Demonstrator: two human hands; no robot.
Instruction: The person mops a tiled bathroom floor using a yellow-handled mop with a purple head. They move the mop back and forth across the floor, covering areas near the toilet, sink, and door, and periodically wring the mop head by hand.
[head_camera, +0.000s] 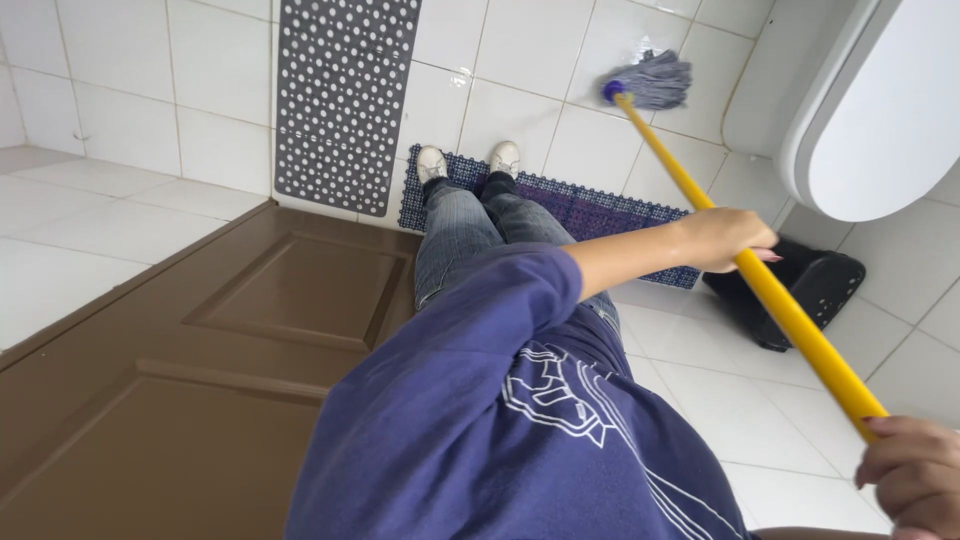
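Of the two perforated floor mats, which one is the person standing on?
The purple mat, lying flat on the floor tiles; both white shoes rest on its end. The grey mat with round holes stands apart, beside the brown door.

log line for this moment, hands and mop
left hand: grips mop handle mid-shaft | right hand: grips handle top | mop head: on white floor tiles

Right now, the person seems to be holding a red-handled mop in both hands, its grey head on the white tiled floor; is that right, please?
Not quite: the mop handle is yellow, not red, as the head view shows. The rest holds: the left hand and right hand both grip it, and the grey mop head rests on the white tiled floor.
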